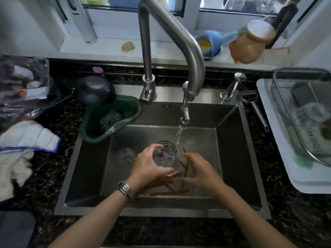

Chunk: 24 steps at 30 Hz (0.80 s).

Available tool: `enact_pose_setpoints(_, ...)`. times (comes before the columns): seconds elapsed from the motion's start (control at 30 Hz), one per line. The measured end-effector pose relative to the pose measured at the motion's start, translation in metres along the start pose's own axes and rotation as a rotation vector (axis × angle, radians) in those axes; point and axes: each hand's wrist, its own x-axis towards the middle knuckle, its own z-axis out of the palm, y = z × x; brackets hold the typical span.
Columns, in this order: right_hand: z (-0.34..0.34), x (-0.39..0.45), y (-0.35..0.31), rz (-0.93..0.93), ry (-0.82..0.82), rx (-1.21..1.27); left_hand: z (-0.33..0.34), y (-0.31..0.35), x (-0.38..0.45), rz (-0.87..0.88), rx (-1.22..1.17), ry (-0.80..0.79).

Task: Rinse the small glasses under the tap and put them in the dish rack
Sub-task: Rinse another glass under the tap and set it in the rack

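Observation:
My left hand (149, 167) grips a small clear glass (165, 159) over the middle of the steel sink (232, 158), tilted, with water in it. The stream from the tap (186, 111) falls just past the glass's right rim. My right hand (200, 172) hovers beside the glass with its fingers spread, holding nothing. A second small glass (125, 155) lies in the sink to the left of my left hand. The wire dish rack (293, 111) stands on a white tray (268, 140) at the right, with a glass (309, 113) inside it.
Several brown chopsticks (172, 191) lie on the sink floor under my hands. A green corner strainer (111, 119) with steel wool hangs at the sink's left. A black pan (95, 90), cloths (26, 136) and a peeler (256, 108) lie on the dark counter.

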Motion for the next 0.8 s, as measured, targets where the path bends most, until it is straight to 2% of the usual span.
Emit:
enact_pose_setpoints(0.27, -0.011, 0.001, 0.006, -0.094, 0.014, 0.218, 0.021, 0.044, -0.015, -0.038, -0.176, 0.072)
enact_pose_setpoints(0.47, -0.017, 0.005, 0.019, -0.142, 0.12, 0.169, 0.026, 0.054, -0.009, -0.097, -0.241, 0.074)
enact_pose_setpoints(0.8, -0.026, 0.036, 0.012, -0.05, 0.344, 0.114, 0.011, 0.059, 0.018, -0.167, -0.225, 0.054)
